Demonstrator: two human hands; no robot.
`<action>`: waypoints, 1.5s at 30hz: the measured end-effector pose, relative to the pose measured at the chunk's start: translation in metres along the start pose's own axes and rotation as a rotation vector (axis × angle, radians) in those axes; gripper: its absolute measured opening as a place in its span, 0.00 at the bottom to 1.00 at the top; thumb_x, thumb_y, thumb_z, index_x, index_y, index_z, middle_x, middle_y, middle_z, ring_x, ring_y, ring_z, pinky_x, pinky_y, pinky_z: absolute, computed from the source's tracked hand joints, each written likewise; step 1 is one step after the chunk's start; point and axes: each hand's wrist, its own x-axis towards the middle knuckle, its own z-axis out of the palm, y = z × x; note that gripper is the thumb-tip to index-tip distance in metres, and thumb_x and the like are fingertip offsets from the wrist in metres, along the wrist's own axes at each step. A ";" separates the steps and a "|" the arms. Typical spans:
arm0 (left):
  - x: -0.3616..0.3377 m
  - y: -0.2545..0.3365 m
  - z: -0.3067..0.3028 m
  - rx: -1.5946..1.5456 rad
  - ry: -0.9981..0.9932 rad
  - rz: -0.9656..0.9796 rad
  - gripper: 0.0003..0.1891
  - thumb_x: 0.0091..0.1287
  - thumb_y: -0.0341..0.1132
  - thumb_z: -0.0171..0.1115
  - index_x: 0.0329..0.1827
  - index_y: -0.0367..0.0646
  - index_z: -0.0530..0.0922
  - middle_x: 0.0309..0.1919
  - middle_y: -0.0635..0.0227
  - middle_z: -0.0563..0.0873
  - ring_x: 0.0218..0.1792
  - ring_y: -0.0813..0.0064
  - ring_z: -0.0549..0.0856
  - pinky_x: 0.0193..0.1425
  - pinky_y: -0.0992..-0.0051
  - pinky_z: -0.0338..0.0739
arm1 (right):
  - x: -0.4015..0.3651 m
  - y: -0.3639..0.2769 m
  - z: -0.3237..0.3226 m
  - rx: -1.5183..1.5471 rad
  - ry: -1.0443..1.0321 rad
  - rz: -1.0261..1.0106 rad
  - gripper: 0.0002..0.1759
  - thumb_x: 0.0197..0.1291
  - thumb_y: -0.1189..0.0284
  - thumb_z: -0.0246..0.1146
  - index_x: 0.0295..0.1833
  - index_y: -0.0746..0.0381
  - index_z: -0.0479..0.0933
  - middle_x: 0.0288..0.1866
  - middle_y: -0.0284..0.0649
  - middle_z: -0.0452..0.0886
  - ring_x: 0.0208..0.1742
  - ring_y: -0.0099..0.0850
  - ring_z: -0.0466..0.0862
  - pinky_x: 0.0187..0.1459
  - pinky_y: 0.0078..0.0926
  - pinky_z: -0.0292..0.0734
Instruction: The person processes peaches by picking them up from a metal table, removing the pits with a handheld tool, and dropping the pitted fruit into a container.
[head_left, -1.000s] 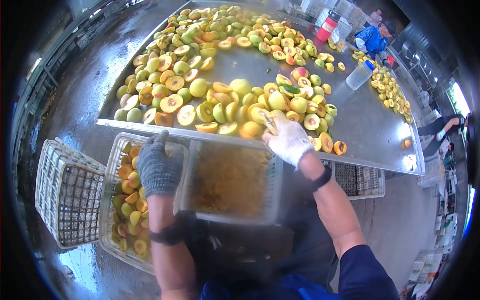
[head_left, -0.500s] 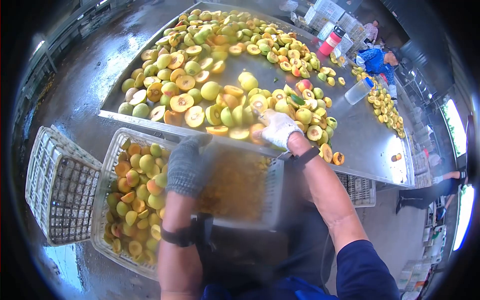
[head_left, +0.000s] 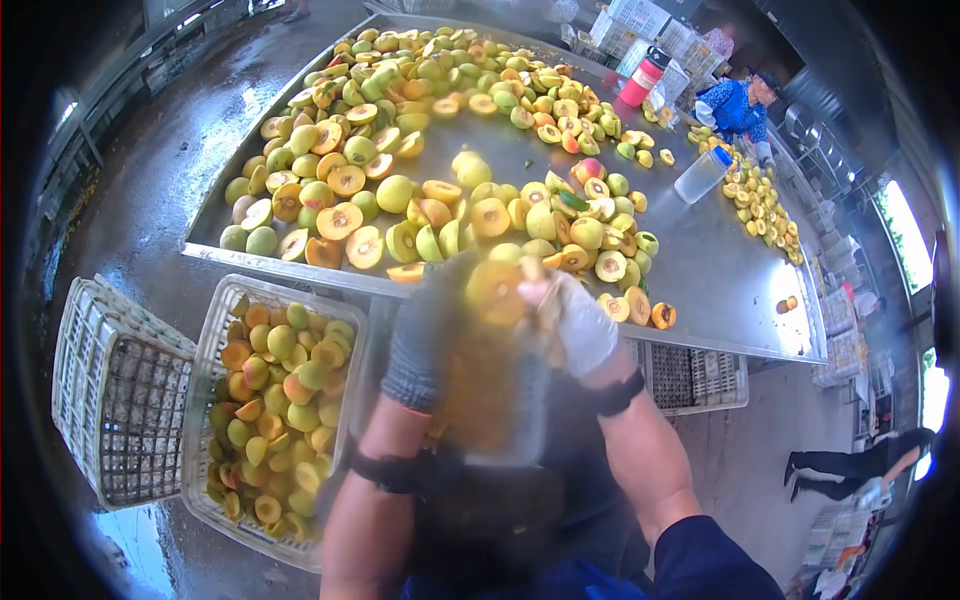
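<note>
My left hand (head_left: 425,325), in a grey knitted glove, is closed at the side of a peach half (head_left: 495,293) with its cut face toward me. Opposite it, my right hand (head_left: 580,322), in a white glove, has its fingers curled with the tips at the fruit's right edge. Blur hides whether a small item sits in those fingers. Both hands are above the near edge of a metal table (head_left: 655,215), where halved and whole peaches (head_left: 340,220) lie heaped. Under my hands a pale crate (head_left: 535,415) shows blurred yellow contents.
On the left stand a crate full of peaches (head_left: 275,400) and stacked white crates (head_left: 125,390). A red bottle (head_left: 641,82) and a clear blue-capped jar (head_left: 703,176) are on the table. A person in blue (head_left: 738,105) works at its far side; another person (head_left: 860,462) is at right.
My right hand has drawn back from the pile toward my left hand. My left hand has risen and moved right, and a peach half is now between them.
</note>
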 end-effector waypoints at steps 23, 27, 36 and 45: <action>0.007 0.002 0.057 0.121 0.086 0.054 0.33 0.68 0.27 0.68 0.76 0.35 0.69 0.56 0.60 0.87 0.54 0.68 0.86 0.61 0.70 0.81 | -0.040 0.015 -0.006 -0.983 0.248 -0.586 0.16 0.71 0.61 0.66 0.53 0.62 0.76 0.31 0.52 0.85 0.34 0.56 0.87 0.34 0.52 0.81; 0.004 0.007 0.073 -0.381 0.178 -0.151 0.24 0.72 0.33 0.63 0.69 0.34 0.75 0.57 0.57 0.87 0.55 0.67 0.86 0.64 0.68 0.80 | -0.038 0.015 -0.002 -1.047 0.296 -0.541 0.14 0.71 0.63 0.65 0.50 0.62 0.75 0.28 0.51 0.84 0.30 0.55 0.86 0.30 0.52 0.80; 0.006 0.016 0.081 -0.669 0.210 -0.336 0.32 0.82 0.60 0.51 0.67 0.37 0.75 0.53 0.55 0.86 0.55 0.64 0.86 0.62 0.64 0.83 | -0.037 0.021 0.005 -1.056 0.333 -0.440 0.10 0.72 0.65 0.62 0.47 0.61 0.75 0.27 0.51 0.83 0.29 0.56 0.84 0.29 0.56 0.77; 0.004 -0.010 0.082 -0.300 0.233 -0.082 0.31 0.81 0.60 0.52 0.61 0.36 0.76 0.51 0.55 0.86 0.53 0.61 0.87 0.60 0.62 0.85 | -0.033 0.024 0.015 -0.903 0.308 -0.358 0.16 0.75 0.59 0.59 0.45 0.62 0.75 0.25 0.55 0.82 0.30 0.57 0.86 0.33 0.55 0.81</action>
